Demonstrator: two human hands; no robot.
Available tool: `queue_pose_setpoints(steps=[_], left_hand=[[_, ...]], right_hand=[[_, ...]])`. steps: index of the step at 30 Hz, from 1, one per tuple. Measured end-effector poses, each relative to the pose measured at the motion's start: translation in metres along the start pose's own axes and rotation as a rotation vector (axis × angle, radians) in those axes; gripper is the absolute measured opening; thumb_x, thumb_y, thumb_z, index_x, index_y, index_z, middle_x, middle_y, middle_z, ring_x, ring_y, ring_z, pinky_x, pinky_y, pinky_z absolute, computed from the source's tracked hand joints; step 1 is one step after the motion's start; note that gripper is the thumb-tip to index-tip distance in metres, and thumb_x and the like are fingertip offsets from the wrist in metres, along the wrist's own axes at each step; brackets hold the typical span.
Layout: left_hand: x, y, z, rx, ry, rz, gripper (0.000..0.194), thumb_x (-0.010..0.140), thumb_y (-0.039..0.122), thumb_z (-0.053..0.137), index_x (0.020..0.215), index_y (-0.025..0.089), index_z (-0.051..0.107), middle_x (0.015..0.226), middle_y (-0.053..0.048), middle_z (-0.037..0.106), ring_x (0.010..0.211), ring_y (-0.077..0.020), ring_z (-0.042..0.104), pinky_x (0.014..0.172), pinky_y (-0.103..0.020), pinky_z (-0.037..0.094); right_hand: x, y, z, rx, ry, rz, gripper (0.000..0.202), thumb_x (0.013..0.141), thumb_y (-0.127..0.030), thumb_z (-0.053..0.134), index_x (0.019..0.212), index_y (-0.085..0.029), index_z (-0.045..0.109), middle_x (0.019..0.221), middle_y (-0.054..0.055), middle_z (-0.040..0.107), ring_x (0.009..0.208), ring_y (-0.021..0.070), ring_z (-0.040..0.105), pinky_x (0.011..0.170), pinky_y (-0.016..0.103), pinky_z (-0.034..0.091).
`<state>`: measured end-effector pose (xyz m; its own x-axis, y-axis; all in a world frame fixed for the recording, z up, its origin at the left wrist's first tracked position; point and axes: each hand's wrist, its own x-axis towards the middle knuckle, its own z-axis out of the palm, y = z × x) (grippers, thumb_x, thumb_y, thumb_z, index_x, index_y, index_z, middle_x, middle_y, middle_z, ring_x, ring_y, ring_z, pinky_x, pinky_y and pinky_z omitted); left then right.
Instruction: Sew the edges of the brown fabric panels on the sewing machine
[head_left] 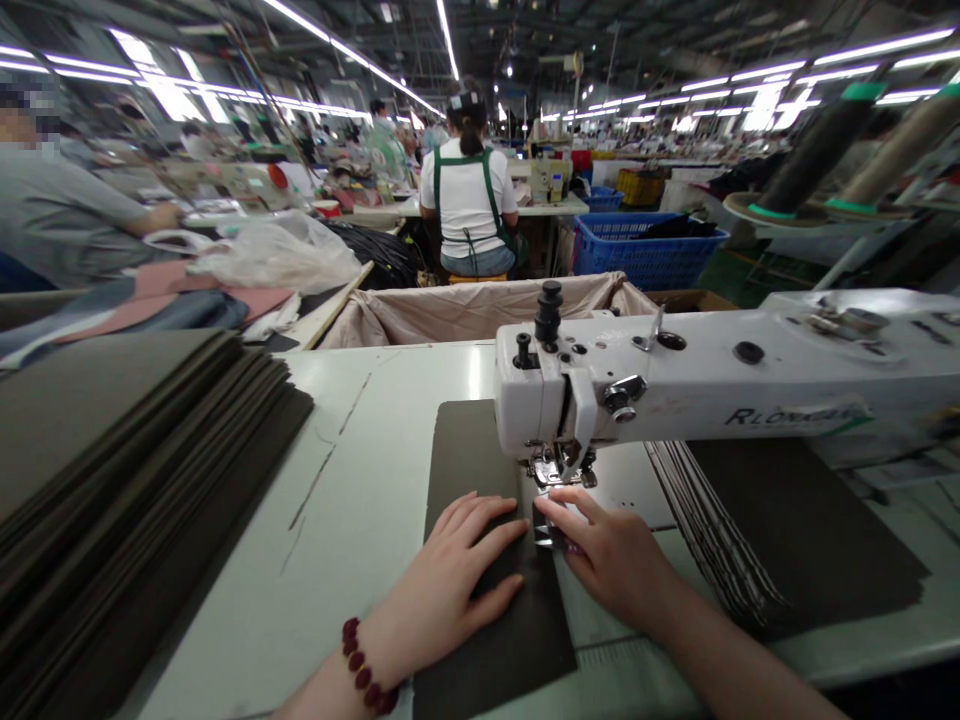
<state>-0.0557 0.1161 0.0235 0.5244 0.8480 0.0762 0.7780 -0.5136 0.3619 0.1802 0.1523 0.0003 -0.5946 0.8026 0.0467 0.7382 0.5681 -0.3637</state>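
My left hand (472, 560), with a beaded bracelet at the wrist, lies with fingers stretched over a dark olive fabric panel (465, 450). The panel runs along the sewing table beneath the presser foot of a white sewing machine (720, 370). Just in front of the presser foot (555, 468), my right hand (611, 550) reaches its index finger to the panel's right edge. Silver blade tips of what look like thread snips (546, 538) stick out under the right hand's fingers; the palm mostly hides their handle.
At the left rises a tall stack of dark panels (150, 440). More layered panels (802, 540) lie right of the needle, partly behind the machine arm. A cloth-lined bin (450, 310) borders the table's far side. Thread cones (817, 160) stand upper right; a person (469, 190) sits ahead.
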Motion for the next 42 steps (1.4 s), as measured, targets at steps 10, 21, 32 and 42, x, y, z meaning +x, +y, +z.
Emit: queue_pose_setpoints(steps=[10,21,32,42], left_hand=[[-0.002,-0.003,0.002,0.001,-0.007,-0.007,0.044,0.089,0.031,0.054,0.133,0.029,0.047,0.140,-0.003,0.043,0.130,-0.0236,0.036,0.115,-0.048,0.026],[0.000,-0.003,0.000,0.000,0.034,-0.018,0.043,0.088,0.030,0.056,0.130,0.028,0.050,0.136,-0.004,0.047,0.127,-0.0241,0.040,0.112,-0.048,0.031],[0.001,-0.005,0.004,0.017,0.091,-0.069,0.040,0.089,0.029,0.056,0.129,0.027,0.051,0.135,-0.005,0.049,0.127,-0.0243,0.042,0.112,-0.048,0.032],[0.004,-0.013,0.009,0.056,0.061,-0.117,0.054,0.094,0.036,0.049,0.145,0.027,0.032,0.150,-0.002,0.037,0.139,-0.0210,0.031,0.116,-0.047,0.024]], right_hand=[[0.000,-0.001,0.000,-0.001,0.008,-0.005,0.055,0.085,-0.015,0.047,0.137,-0.032,0.041,0.138,0.001,0.048,0.106,0.0220,0.059,0.089,0.037,0.049],[0.000,0.000,0.000,0.009,0.015,-0.015,0.055,0.084,-0.015,0.047,0.137,-0.030,0.043,0.138,0.003,0.048,0.107,0.0211,0.059,0.089,0.035,0.049],[-0.001,0.001,0.001,0.005,0.000,-0.010,0.058,0.083,-0.014,0.047,0.138,-0.030,0.042,0.139,0.004,0.047,0.108,0.0217,0.059,0.090,0.037,0.048],[0.000,0.001,0.002,0.000,0.005,-0.011,0.064,0.079,-0.011,0.047,0.139,-0.031,0.040,0.139,0.003,0.047,0.104,0.0211,0.060,0.089,0.037,0.049]])
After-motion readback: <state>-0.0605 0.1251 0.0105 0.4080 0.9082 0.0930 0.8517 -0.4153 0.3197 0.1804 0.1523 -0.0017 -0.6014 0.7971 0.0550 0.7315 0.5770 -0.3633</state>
